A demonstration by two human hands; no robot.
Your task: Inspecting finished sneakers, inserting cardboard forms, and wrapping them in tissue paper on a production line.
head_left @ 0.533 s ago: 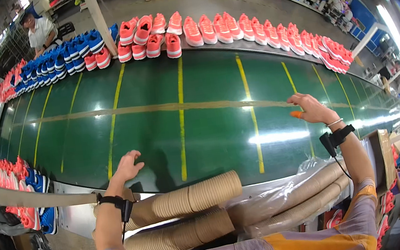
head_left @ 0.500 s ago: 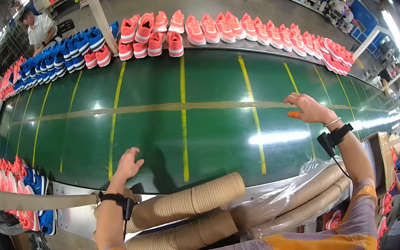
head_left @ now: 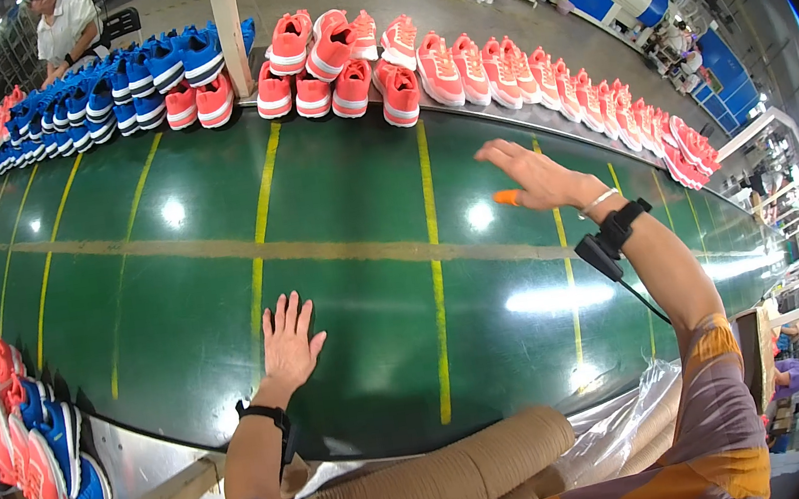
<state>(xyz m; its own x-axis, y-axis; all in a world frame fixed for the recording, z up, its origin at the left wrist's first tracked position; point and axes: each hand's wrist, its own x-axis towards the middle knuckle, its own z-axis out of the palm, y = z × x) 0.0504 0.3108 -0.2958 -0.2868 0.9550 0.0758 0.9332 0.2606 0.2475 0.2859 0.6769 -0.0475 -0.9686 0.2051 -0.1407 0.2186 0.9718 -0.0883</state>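
My left hand [head_left: 290, 343] lies flat on the green conveyor belt [head_left: 363, 355], its fingers spread and nothing in it. Farther right, my right hand [head_left: 536, 176] is stretched over the belt with its fingers out, also holding nothing; an orange cover [head_left: 508, 198] wraps its thumb. Beyond the right hand, coral sneakers [head_left: 438, 71] with white soles line the belt's far edge, the closest ones a short reach from the fingertips. One coral sneaker [head_left: 397, 94] juts out over the belt from that row. Both wrists wear black straps.
Blue sneakers [head_left: 99, 112] are stacked at the far left behind the belt. More coral sneakers [head_left: 17, 451] and blue sneakers [head_left: 63, 440] stand at the near left. Long ribbed stacks of brown paper rolls [head_left: 450, 480] lie against my body. A post [head_left: 229, 30] rises at the far edge.
Both hands have moved forward over the belt. The left hand now lies with fingers spread, and the right reaches nearer the far row of sneakers. The view has shifted closer to the belt.
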